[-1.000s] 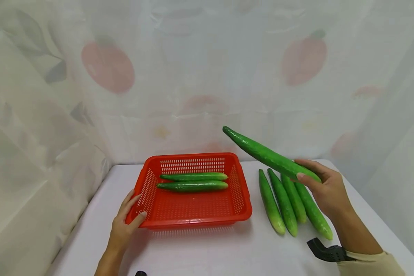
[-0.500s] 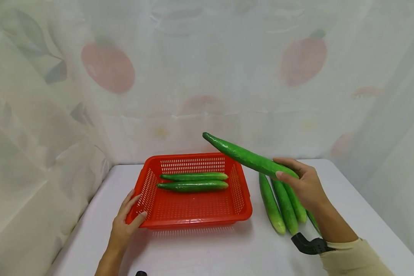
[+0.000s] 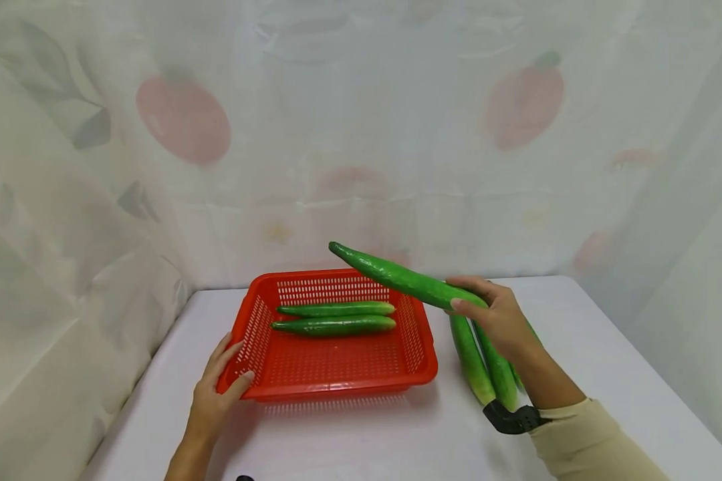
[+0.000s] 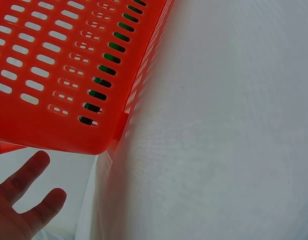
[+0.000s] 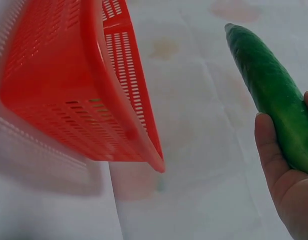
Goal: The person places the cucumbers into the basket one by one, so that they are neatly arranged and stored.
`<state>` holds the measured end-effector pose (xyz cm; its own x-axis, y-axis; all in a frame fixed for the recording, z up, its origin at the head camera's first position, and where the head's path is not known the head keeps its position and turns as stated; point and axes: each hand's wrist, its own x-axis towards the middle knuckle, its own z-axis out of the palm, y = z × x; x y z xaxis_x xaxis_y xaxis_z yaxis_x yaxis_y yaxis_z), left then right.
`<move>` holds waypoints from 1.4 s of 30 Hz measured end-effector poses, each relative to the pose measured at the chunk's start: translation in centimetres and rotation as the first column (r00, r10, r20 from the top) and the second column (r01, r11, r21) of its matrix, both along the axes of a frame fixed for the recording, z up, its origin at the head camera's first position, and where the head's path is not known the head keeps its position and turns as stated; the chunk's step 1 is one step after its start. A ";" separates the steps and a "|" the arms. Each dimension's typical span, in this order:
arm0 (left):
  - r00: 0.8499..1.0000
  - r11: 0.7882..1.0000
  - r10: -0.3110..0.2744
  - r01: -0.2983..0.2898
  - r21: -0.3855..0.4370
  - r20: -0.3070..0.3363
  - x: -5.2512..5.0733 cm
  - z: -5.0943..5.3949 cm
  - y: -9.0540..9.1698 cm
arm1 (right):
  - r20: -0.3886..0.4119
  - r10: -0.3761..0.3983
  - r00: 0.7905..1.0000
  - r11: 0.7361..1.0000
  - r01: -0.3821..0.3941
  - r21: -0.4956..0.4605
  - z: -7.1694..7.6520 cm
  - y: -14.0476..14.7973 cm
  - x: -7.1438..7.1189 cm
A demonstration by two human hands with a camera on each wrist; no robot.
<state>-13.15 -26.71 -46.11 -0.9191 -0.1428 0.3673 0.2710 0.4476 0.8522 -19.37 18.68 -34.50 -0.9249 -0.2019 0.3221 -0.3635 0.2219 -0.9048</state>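
My right hand (image 3: 498, 315) holds a long green cucumber (image 3: 406, 279) near one end, thumb and fingers on either side of it. The cucumber slants up to the left, its dark tip above the back of the red plastic basket (image 3: 337, 386). Inside the basket two more cucumbers lie side by side, a rear one (image 3: 337, 308) and a front one (image 3: 333, 325). At the basket's front left corner rests my left hand (image 3: 213, 394), its fingers spread and fairly straight along the rim. In the left wrist view only part of that hand (image 4: 23, 200) shows, beside the rim.
Several cucumbers (image 3: 472, 364) lie on the white table (image 3: 337, 444) right of the basket, partly hidden by my right arm. A black strap (image 3: 514, 417) is on the right wrist. A patterned pale curtain (image 3: 361, 133) stands behind the table.
My right hand has carried the cucumber leftward and slightly down, from above the cucumbers on the table to over the basket's back right. The left hand and basket have stayed put.
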 end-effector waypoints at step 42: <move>1.000 1.000 0.003 -0.003 -0.002 -0.029 0.3 0.2 0.3 | 0.297 0.175 0.939 0.979 -0.198 0.050 -3.8 -9.7 -4.3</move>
<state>-12.86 -26.43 -45.90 -0.9077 -0.1448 0.3939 0.2940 0.4505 0.8430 -23.69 8.94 -38.27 -0.9191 -0.3933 0.0225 -0.1300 0.2490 -0.9597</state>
